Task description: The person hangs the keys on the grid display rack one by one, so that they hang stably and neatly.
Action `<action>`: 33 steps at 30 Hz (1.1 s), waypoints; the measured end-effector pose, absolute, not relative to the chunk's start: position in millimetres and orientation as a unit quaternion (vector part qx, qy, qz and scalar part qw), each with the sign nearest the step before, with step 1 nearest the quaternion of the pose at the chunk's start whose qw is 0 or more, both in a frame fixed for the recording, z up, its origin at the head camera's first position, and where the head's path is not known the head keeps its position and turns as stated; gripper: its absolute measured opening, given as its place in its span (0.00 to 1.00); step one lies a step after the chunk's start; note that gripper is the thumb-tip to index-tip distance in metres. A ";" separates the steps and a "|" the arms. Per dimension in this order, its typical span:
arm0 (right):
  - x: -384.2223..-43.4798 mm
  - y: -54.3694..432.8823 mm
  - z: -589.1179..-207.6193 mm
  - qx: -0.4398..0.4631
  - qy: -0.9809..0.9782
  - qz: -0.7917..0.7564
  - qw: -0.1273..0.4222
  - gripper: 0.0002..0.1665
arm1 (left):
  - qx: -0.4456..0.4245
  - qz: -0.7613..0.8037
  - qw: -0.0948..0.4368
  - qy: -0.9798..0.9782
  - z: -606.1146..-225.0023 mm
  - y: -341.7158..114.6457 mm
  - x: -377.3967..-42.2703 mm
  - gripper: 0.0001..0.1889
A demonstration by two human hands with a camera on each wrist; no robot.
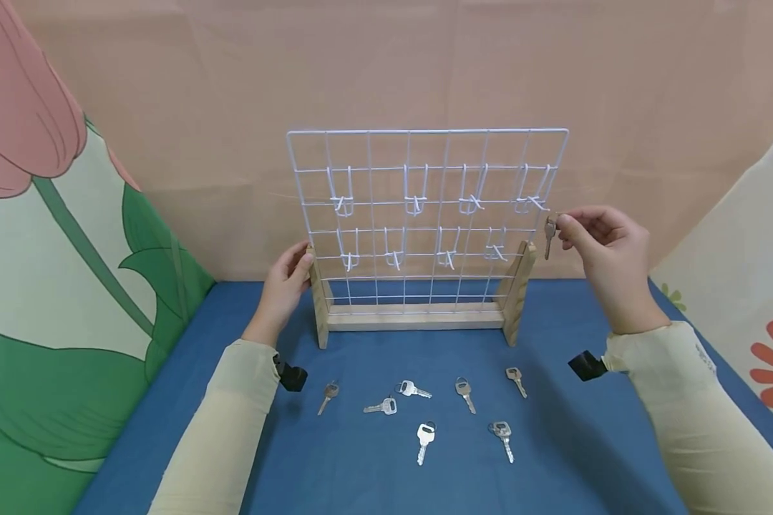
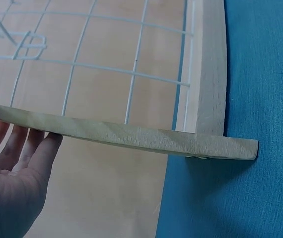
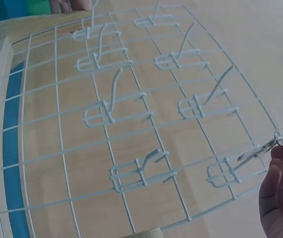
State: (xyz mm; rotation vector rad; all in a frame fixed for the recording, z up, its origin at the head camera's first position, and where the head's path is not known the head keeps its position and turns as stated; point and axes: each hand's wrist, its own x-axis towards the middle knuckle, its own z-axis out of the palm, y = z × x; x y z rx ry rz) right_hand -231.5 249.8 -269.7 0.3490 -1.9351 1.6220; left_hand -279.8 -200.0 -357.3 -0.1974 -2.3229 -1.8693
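A white wire key rack (image 1: 427, 130) with two rows of hooks stands on a wooden base (image 1: 415, 322). My left hand (image 1: 282, 287) holds the upper end of its left wooden side post (image 1: 320, 304); in the left wrist view, the fingers lie along one face of this post (image 2: 131, 140). Just beyond the rack's right edge, my right hand (image 1: 612, 261) pinches a key (image 1: 550, 239) by its ring, and the key hangs blade down. In the right wrist view this key (image 3: 258, 150) overlaps the grid near an upper corner hook (image 3: 223, 173).
Several loose keys lie on the blue cloth (image 1: 361, 472) before the rack, from a darker key (image 1: 330, 395) at left to a silver key (image 1: 504, 436) at right. A beige backdrop (image 1: 361, 64) rises behind; printed flower panels flank both sides.
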 end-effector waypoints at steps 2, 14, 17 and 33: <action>-236.0 250.3 -269.9 0.132 -0.713 0.626 0.289 0.12 | -0.065 -0.625 0.074 -0.774 -358.4 -199.2 -279.9 0.30; -261.9 246.3 -276.5 0.094 -0.759 0.587 0.264 0.14 | -0.062 -0.618 0.062 -0.782 -361.0 -197.7 -278.5 0.30; -268.8 242.3 -277.8 0.093 -0.757 0.592 0.260 0.13 | -0.064 -0.620 0.065 -0.779 -362.3 -198.1 -277.6 0.30; -261.5 247.6 -298.8 0.082 -0.761 0.607 0.212 0.16 | -0.061 -0.633 0.065 -0.769 -352.9 -197.3 -276.7 0.29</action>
